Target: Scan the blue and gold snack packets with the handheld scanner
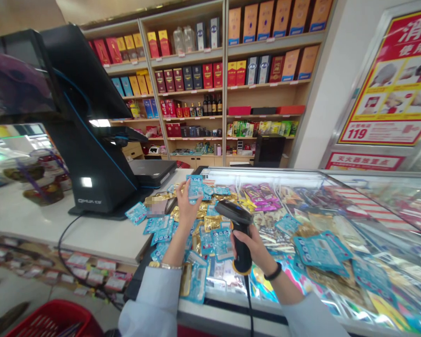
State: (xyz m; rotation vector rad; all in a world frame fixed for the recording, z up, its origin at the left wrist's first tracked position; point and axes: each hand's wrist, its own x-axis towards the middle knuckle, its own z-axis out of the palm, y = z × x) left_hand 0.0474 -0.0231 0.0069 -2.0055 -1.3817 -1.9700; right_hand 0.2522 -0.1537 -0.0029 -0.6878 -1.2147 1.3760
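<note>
My left hand (187, 206) pinches a small blue snack packet (195, 187) and holds it up above the pile. My right hand (254, 245) is wrapped round the handle of a black barcode scanner (235, 215), whose head points left toward the packets. A cord hangs down from the base of its grip. Below both hands, several blue packets (222, 243) and gold packets (212, 223) lie heaped over the glass-topped case and the counter's edge. Another stack of blue packets (319, 252) and gold ones rests on the glass to the right.
A black checkout terminal (98, 154) stands on the white counter (28, 220) at left, beside plastic containers (42, 192). A red basket (58, 320) sits on the floor at lower left. Shelves of boxed bottles (189, 77) line the back wall.
</note>
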